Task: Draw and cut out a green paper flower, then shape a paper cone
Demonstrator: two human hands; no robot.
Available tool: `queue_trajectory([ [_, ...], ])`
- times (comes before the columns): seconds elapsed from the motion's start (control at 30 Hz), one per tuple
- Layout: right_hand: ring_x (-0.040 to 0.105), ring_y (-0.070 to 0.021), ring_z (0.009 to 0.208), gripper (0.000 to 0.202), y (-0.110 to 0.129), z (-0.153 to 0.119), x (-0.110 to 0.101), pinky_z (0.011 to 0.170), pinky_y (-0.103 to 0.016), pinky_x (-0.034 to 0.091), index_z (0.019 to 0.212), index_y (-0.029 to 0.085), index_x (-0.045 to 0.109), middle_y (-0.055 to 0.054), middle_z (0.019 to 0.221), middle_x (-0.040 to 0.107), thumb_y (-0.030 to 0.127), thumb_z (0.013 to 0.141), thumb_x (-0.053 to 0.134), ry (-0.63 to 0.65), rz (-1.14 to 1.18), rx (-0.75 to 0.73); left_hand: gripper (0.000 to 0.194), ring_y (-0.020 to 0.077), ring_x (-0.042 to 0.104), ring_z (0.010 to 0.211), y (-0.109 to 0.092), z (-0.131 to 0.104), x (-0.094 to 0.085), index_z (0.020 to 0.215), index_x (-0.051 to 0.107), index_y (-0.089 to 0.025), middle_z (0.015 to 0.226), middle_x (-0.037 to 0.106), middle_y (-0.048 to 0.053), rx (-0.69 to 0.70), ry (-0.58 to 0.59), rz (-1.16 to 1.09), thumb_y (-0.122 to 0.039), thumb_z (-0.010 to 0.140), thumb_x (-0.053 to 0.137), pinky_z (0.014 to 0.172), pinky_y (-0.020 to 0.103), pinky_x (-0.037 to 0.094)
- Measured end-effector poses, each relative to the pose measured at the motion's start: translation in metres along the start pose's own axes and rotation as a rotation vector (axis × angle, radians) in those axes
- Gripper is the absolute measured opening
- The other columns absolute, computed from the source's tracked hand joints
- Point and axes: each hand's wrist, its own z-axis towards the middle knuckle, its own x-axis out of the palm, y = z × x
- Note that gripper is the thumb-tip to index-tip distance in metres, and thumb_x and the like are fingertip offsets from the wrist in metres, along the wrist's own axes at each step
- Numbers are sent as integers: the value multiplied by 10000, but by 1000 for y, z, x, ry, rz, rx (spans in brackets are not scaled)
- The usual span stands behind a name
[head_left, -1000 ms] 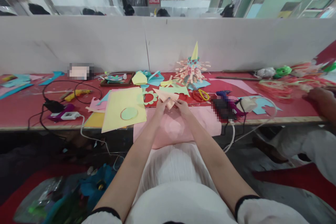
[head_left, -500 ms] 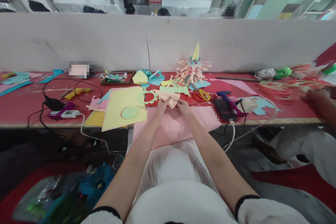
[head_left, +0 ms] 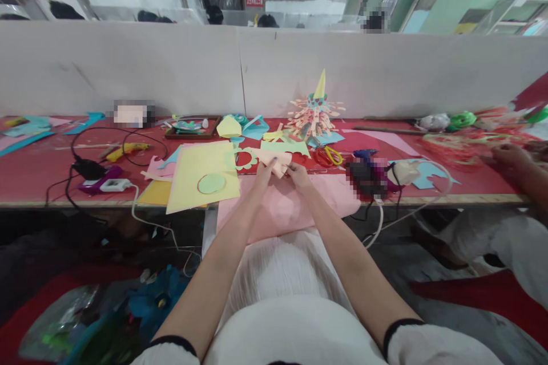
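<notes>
A piece of pale peach paper (head_left: pixel 277 159), rolled into a cone-like shape, is held between my two hands over the table's front edge. My left hand (head_left: pixel 265 173) pinches its lower left part. My right hand (head_left: pixel 298 174) grips its lower right side, with the fingertips partly hidden. Beneath my wrists lies a pink sheet (head_left: pixel 286 205) that hangs over the edge. To the left is a yellow sheet (head_left: pixel 184 182) with a light green paper disc (head_left: pixel 211 183) on it. Just beyond the hands lies a green paper strip with a scalloped edge (head_left: pixel 295 149).
A fringed paper figure with a yellow cone top (head_left: pixel 317 108) stands behind. Scissors with yellow handles (head_left: pixel 331 155) lie to the right. Power strips (head_left: pixel 100 181) with cords lie left and right. A yellow glue gun (head_left: pixel 124 151) is at left. A co-worker's hand (head_left: pixel 511 158) is at far right.
The peach paper's pointed left end looks shorter and the paper is turned slightly in my hands. At far right, the co-worker's hand has moved left.
</notes>
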Motion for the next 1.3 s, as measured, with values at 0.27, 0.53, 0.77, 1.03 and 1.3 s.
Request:
queue_trajectory([
  [0.27,535,-126,575,250,3,-2,1,577,-268,444,677,174,644,-6,670,640,404,590,691,-4,-7,12,317,226,643,908,10,5,-2,856,629,-170,930,700,87,9,-15,-38,-388,639,704,815,339,473],
  [0.53,521,-121,573,258,4,-2,0,574,-261,452,671,187,638,13,645,607,406,572,730,16,37,-4,333,226,633,900,13,8,-1,872,627,-160,918,702,82,8,-33,-97,-376,634,712,821,335,470],
  [0.77,518,-121,563,290,8,-6,1,585,-266,453,662,186,629,22,617,596,442,576,738,36,1,3,365,228,632,921,14,8,-2,891,634,-166,953,696,84,-6,-17,-117,-401,627,723,834,345,477],
  [1.03,577,-139,584,416,8,-4,1,563,-250,443,723,176,668,-10,647,640,566,586,717,6,25,41,328,239,623,991,9,7,0,908,635,-171,1014,689,91,-45,-78,-189,-350,650,727,877,364,474],
  [1.3,589,-128,601,467,7,-4,0,535,-229,426,745,168,683,-33,712,667,584,542,741,-11,126,78,308,232,625,1003,10,5,-2,941,632,-178,1073,682,87,-45,-84,-165,-318,678,711,892,362,473],
])
